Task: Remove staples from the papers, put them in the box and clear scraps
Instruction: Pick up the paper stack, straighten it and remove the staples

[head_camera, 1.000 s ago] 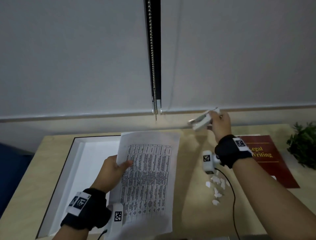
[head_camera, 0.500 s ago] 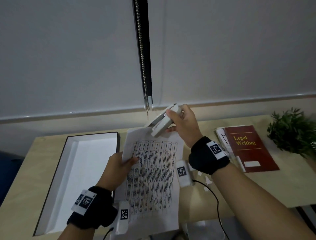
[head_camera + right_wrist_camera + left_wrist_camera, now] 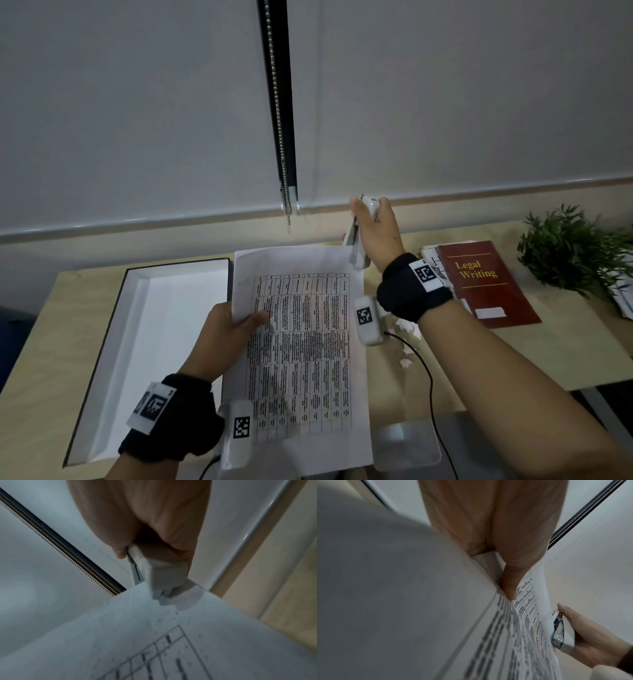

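Observation:
My left hand (image 3: 230, 331) pinches the left edge of a printed paper stack (image 3: 301, 346), thumb on top; the stack (image 3: 529, 615) is held lifted above the desk. My right hand (image 3: 375, 228) grips a white stapler-like staple remover (image 3: 358, 240), pointing its tip down at the stack's top right corner. In the right wrist view the tool's end (image 3: 164, 580) touches the paper corner (image 3: 171, 608). The open white-lined box (image 3: 150, 335) lies on the desk to the left of the paper. White paper scraps (image 3: 406, 342) lie on the desk under my right wrist.
A red book titled Legal Writing (image 3: 486, 281) lies on the right, on top of other papers. A green plant (image 3: 579, 250) stands at the far right. A blind's bead chain (image 3: 279, 113) hangs behind the desk. The wooden desk (image 3: 534, 356) ends near my right forearm.
My right hand swung the tool from the stack's top middle to its top right corner, turning it upright. The left hand kept its hold on the paper.

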{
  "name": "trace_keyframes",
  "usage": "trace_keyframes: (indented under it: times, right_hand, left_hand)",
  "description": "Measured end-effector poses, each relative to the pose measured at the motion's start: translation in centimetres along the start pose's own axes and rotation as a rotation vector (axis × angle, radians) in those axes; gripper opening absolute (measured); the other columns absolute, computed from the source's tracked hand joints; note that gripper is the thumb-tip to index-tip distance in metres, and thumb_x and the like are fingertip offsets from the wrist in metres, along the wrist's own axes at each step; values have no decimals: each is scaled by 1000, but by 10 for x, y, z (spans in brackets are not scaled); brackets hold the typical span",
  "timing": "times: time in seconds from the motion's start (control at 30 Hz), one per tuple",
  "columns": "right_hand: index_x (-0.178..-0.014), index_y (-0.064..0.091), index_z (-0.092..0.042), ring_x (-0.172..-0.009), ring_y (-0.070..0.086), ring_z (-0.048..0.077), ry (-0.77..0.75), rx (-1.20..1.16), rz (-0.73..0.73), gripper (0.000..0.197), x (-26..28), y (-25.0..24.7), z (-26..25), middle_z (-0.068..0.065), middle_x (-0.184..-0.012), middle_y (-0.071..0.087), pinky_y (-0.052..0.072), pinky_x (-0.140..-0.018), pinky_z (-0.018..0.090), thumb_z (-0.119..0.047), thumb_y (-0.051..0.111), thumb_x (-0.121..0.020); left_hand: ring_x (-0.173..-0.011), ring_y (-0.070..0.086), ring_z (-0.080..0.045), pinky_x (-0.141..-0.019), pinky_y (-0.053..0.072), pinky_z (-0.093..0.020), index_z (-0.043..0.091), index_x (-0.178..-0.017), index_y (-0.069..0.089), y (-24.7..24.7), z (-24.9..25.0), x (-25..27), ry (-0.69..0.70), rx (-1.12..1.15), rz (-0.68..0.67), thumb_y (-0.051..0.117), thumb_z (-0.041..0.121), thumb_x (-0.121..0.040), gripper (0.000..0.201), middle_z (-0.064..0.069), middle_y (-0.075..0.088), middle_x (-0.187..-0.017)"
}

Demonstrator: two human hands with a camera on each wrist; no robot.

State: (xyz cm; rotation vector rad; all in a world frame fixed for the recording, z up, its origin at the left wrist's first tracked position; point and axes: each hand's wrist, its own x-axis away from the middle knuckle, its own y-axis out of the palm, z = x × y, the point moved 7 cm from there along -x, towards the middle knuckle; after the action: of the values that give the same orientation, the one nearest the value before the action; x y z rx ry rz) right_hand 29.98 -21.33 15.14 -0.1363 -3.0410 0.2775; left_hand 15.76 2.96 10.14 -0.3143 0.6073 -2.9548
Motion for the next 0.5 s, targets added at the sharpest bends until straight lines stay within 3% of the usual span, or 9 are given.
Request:
trace_keyframes:
  times: [0.07, 0.17, 0.2, 0.3, 0.5]
  right_hand:
    - [-94, 40, -14, -80, 55, 26, 13, -15, 84, 41, -3, -5, 4, 3, -87, 46, 50, -73, 34, -54, 50, -89]
    - [-92, 42, -19, -83, 66, 28, 51, -69, 163, 40, -8, -10, 9, 8, -90, 61, 57, -74, 41, -57, 52, -84]
    - [-92, 43, -19, -79, 66, 24, 64, -83, 192, 39, -8, -11, 10, 8, -89, 61, 56, -69, 38, -55, 53, -85]
    - [-101, 44, -9, -70, 52, 9, 54, -95, 277, 37, -7, -15, 7, -3, -82, 50, 42, -58, 23, -44, 52, -92]
    - [-112, 44, -6, -69, 50, 8, 58, -128, 340, 42, -12, -15, 8, -3, -84, 50, 40, -70, 28, -41, 54, -90]
  left_hand:
    - [-64, 70, -7, -51, 54, -18, 21, -73, 68, 1, 3, 1, 13, 14, -10, 65, 15, -87, 16, 13, 74, -66]
    - [-60, 69, -1, -48, 51, -12, 22, -72, 66, 4, 6, 3, 23, 48, -17, 63, 12, -87, 19, 22, 72, -63]
    - [-59, 69, -1, -47, 51, -11, 22, -72, 66, 5, 7, 4, 22, 55, -20, 63, 11, -87, 19, 22, 72, -62]
    - [-60, 69, -2, -47, 51, -11, 21, -74, 67, 6, 8, 5, 23, 72, -23, 63, 11, -87, 16, 15, 73, -61]
    - [-63, 71, -9, -49, 54, -16, 16, -78, 68, 4, 6, 4, 20, 36, -24, 64, 16, -88, 10, -4, 72, -75]
